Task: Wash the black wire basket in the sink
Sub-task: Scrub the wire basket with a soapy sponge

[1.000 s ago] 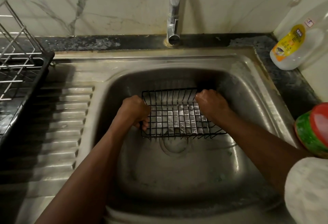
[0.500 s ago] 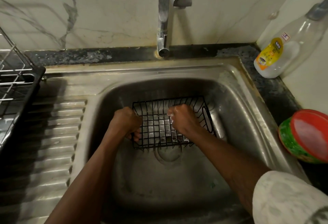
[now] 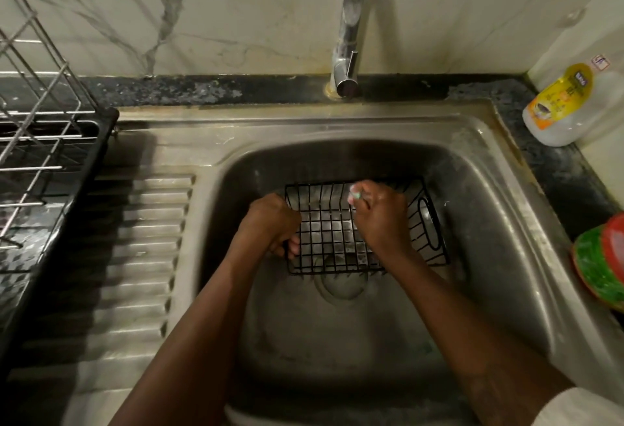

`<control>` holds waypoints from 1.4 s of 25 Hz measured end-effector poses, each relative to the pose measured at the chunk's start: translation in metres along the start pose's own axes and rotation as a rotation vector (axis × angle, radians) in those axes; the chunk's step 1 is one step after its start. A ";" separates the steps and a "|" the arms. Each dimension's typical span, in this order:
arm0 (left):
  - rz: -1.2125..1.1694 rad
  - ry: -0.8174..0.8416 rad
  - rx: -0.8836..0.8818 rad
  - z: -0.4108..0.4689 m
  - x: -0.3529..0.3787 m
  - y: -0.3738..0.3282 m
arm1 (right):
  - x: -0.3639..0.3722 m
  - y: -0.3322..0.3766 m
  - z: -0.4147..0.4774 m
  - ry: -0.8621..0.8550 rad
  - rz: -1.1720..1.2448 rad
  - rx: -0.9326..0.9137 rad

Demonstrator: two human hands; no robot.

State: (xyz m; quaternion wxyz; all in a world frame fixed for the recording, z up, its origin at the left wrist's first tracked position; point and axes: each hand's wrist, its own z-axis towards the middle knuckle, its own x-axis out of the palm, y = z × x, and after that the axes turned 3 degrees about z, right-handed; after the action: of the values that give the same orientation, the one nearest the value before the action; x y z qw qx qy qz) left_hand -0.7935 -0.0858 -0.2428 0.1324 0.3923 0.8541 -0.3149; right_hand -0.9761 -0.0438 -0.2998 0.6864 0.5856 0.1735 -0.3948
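Note:
The black wire basket (image 3: 429, 223) sits on the bottom of the steel sink (image 3: 499, 209), over the drain. My left hand (image 3: 270, 223) grips the basket's left rim, fingers curled round the wire. My right hand (image 3: 381, 219) is inside the basket near its far side, fingers curled round a small pale scrubber (image 3: 354, 194) pressed against the wires. My right hand hides the middle of the basket floor.
The tap (image 3: 347, 54) stands behind the sink with no water visibly running. A dish soap bottle (image 3: 570, 108) lies at the back right corner. A red and green container (image 3: 601, 263) sits on the right counter. A metal drying rack (image 3: 40, 155) stands on the left beside the ribbed drainboard (image 3: 141, 256).
My right hand moved from the basket's right end to its middle, then toward the far side. The basket's right end is now uncovered. My left hand kept its grip.

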 end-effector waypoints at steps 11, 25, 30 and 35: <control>0.004 0.052 -0.045 0.006 0.003 0.002 | -0.018 -0.017 0.029 -0.165 -0.127 0.009; 0.063 0.052 -0.062 0.014 0.003 0.003 | 0.005 0.010 0.016 -0.064 -0.110 -0.029; 0.079 0.080 -0.082 0.023 0.003 0.005 | -0.026 -0.043 0.029 -0.444 -0.083 0.212; 0.041 0.040 -0.056 0.020 0.002 0.006 | -0.002 0.006 0.019 -0.565 0.428 0.495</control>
State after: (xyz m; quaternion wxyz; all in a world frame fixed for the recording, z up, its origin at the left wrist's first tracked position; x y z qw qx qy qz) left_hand -0.7909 -0.0945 -0.2610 0.1325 0.4119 0.8570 -0.2799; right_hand -0.9772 -0.0615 -0.2900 0.6120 0.6244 -0.2465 -0.4181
